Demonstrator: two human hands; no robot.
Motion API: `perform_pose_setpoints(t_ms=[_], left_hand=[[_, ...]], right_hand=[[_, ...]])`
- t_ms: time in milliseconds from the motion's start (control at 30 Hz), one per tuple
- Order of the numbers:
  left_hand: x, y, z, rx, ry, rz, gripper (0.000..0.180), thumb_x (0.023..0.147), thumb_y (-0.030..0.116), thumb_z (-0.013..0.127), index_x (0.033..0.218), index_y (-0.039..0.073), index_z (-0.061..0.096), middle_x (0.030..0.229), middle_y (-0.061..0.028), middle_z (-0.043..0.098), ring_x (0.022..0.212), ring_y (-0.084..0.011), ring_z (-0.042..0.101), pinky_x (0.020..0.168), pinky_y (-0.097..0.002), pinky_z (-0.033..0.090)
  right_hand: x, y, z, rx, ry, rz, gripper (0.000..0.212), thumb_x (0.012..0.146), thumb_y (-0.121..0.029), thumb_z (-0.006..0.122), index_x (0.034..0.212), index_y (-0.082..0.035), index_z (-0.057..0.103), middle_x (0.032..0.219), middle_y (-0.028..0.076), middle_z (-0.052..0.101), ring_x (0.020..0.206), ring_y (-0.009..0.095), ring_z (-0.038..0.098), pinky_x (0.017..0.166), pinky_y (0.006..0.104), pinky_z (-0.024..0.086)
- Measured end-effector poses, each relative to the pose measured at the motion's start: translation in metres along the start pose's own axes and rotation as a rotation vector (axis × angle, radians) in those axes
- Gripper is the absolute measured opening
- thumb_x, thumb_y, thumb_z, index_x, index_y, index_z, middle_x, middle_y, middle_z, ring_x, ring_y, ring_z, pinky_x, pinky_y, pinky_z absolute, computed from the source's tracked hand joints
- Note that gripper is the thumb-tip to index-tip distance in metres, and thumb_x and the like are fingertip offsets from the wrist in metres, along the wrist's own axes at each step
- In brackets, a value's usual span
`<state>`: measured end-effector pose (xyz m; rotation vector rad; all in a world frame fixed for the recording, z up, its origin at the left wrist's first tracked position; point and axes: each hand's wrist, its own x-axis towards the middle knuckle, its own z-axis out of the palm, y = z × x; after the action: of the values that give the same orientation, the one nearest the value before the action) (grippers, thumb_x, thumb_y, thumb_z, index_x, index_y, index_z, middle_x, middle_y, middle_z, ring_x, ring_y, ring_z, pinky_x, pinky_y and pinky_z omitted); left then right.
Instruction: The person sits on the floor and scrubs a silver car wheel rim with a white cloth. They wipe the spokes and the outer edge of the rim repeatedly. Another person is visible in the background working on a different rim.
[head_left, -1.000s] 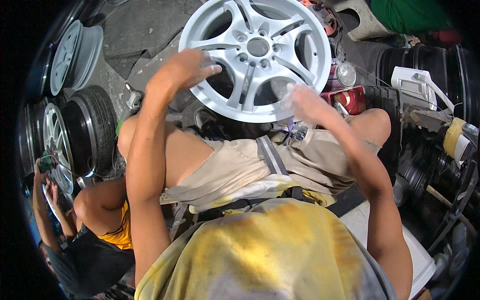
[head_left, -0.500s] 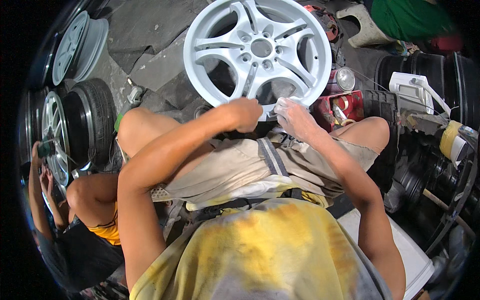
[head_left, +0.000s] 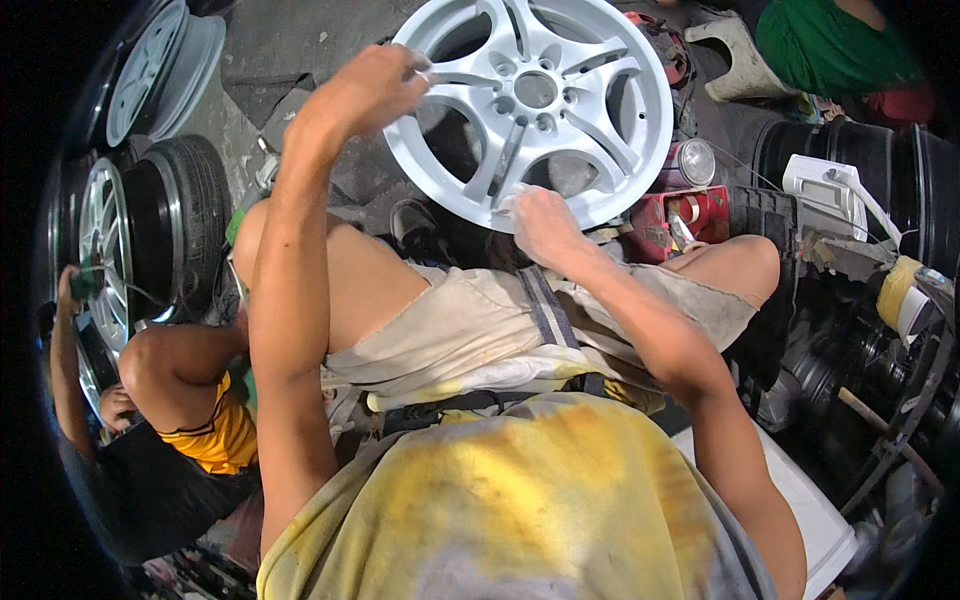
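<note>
Scuffed dark-grey floor (head_left: 270, 45) surrounds 1 round, pale-grey metal wheel rim (head_left: 527, 62) straight ahead, bare right hand (head_left: 545, 226) at its near edge, bare left hand (head_left: 378, 88) apart at its left edge, grips indeterminate.

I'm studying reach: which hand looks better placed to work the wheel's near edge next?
Probably the right hand: it is at the near edge of the pale wheel; the left hand is by its left side.

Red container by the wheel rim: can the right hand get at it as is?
Probably yes: the right hand, at the wheel rim, has a seemingly open path to the red container.
</note>
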<state>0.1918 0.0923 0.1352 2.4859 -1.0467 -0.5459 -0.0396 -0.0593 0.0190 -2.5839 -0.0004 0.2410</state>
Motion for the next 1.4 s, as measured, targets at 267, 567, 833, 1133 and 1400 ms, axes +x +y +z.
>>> perform_pose_setpoints(t_ms=[267, 567, 833, 1133, 1400], left_hand=[[-0.002, -0.004, -0.009, -0.049, -0.003, 0.059, 0.04, 0.096, 0.029, 0.059, 0.119, -0.003, 0.067, 0.104, -0.0242, 0.071, 0.092, -0.0371, 0.07, 0.085, -0.0441, 0.054], [-0.004, 0.0, -0.014, -0.025, 0.028, 0.096, 0.042, 0.097, 0.031, 0.06, 0.12, -0.004, 0.067, 0.11, -0.025, 0.07, 0.098, -0.0384, 0.07, 0.09, -0.0452, 0.053], [-0.01, -0.019, -0.018, 0.012, 0.054, 0.003, 0.041, 0.097, 0.03, 0.059, 0.12, -0.003, 0.067, 0.111, -0.0245, 0.07, 0.101, -0.0377, 0.069, 0.093, -0.0447, 0.052], [-0.006, -0.012, -0.016, -0.001, 0.03, 0.023, 0.04, 0.098, 0.029, 0.058, 0.12, -0.003, 0.067, 0.111, -0.0246, 0.07, 0.1, -0.0382, 0.069, 0.093, -0.0449, 0.052], [-0.004, 0.017, -0.005, -0.017, -0.101, 0.012, 0.038, 0.095, 0.029, 0.061, 0.117, -0.002, 0.069, 0.107, -0.0261, 0.07, 0.096, -0.0382, 0.069, 0.088, -0.0435, 0.052]], right_hand=[[0.029, -0.021, 0.016, 0.011, 0.002, 0.045, 0.016, 0.081, -0.005, 0.057, 0.087, 0.003, 0.069, 0.093, 0.026, 0.064, 0.089, 0.043, 0.065, 0.081, 0.0508, 0.053], [0.038, -0.029, 0.025, 0.099, 0.083, 0.047, 0.024, 0.077, 0.0, 0.053, 0.094, 0.004, 0.07, 0.095, 0.026, 0.064, 0.094, 0.043, 0.064, 0.082, 0.0521, 0.052], [-0.037, 0.015, -0.016, 0.01, 0.021, -0.145, 0.023, 0.08, 0.0, 0.057, 0.098, -0.001, 0.071, 0.097, 0.018, 0.062, 0.096, 0.037, 0.062, 0.085, 0.0447, 0.053], [-0.044, -0.012, 0.0, -0.105, 0.138, -0.169, 0.031, 0.078, 0.001, 0.059, 0.108, 0.001, 0.068, 0.116, 0.016, 0.062, 0.116, 0.034, 0.056, 0.096, 0.0403, 0.051], [0.039, -0.042, 0.025, 0.21, 0.285, 0.037, 0.008, 0.074, 0.005, 0.058, 0.08, 0.006, 0.064, 0.089, 0.027, 0.064, 0.085, 0.047, 0.064, 0.078, 0.0541, 0.052]])
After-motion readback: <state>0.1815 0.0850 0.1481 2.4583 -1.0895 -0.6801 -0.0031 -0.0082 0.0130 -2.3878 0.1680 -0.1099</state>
